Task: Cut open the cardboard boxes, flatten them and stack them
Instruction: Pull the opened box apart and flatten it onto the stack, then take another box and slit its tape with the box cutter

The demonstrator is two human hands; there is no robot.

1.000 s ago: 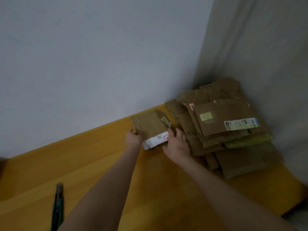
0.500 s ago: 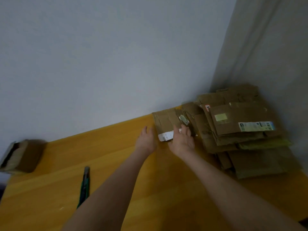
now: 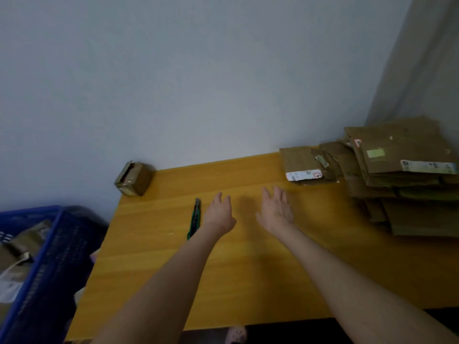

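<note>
Left hand (image 3: 219, 211) and right hand (image 3: 277, 208) hover empty, fingers relaxed — a careless grab at the utility knife (image 3: 195, 217) risks cuts.

Both arms are bare along all that shows: the left forearm (image 3: 161, 281) and the right forearm (image 3: 347, 276) are uncovered from the lower edge of the view, broad near the camera and narrowing evenly to the wrists. The left hand (image 3: 219, 214) and the right hand (image 3: 275, 209) are bare too. Their fingers look short and rounded at the tips, and the view is too soft to tell anything of the nails. Low down, between the arms, shows the toe of a pale pink shoe (image 3: 236, 333) dotted with small round holes, blurred and partly cut off.
</note>
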